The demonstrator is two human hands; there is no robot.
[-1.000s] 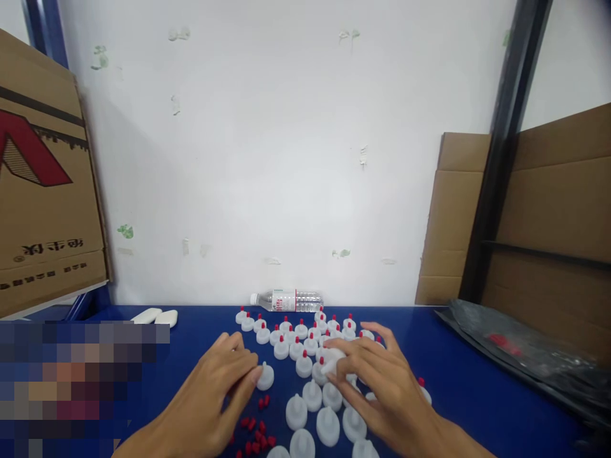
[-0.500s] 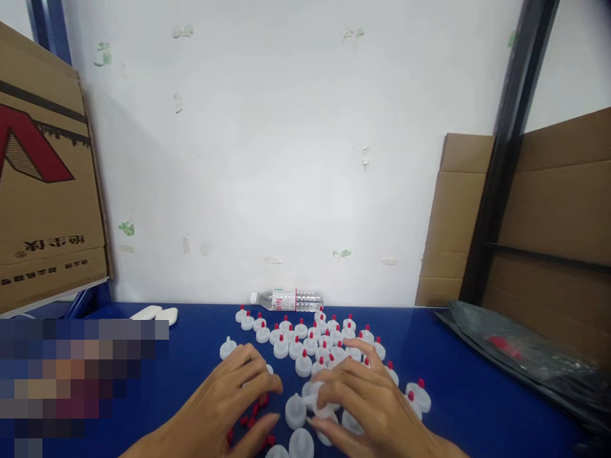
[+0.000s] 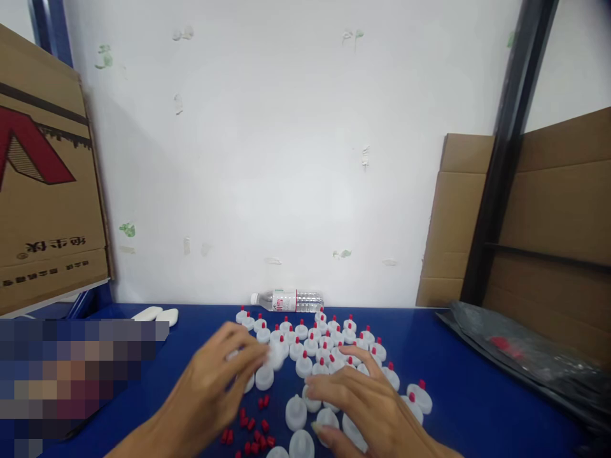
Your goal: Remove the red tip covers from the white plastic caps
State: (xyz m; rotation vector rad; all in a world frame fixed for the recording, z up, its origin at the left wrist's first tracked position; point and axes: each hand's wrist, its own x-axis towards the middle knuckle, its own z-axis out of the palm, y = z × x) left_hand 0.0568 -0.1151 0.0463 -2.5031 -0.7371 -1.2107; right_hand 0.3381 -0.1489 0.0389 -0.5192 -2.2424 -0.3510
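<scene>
My left hand (image 3: pixel 217 381), smeared by motion, has its fingers closed at a blurred white nozzle cap (image 3: pixel 275 356). Two more white caps stand just below its fingertips, one of them a bare white cap (image 3: pixel 264 378). Loose small red tips (image 3: pixel 256 439) lie beside the left wrist. Over the near white caps hovers my right hand (image 3: pixel 365 397), fingers spread and thumb apart, with a white cap (image 3: pixel 327 418) between thumb and fingers that it does not seem to grip. Behind it stand several white caps with red tips (image 3: pixel 304 366) in a loose cluster.
A clear water bottle (image 3: pixel 289 300) lies against the white wall. Two white oval objects (image 3: pixel 167 317) sit at the back left, near a printed cardboard box (image 3: pixel 48 222). On the right are a dark plastic bag (image 3: pixel 520 356) and cardboard (image 3: pixel 449 222). The table (image 3: pixel 157 369) is blue.
My left hand has moved up and left from the red tips, with a white cap at its fingers. The right fingers have let go of a tilted white cap and spread over the near caps.
</scene>
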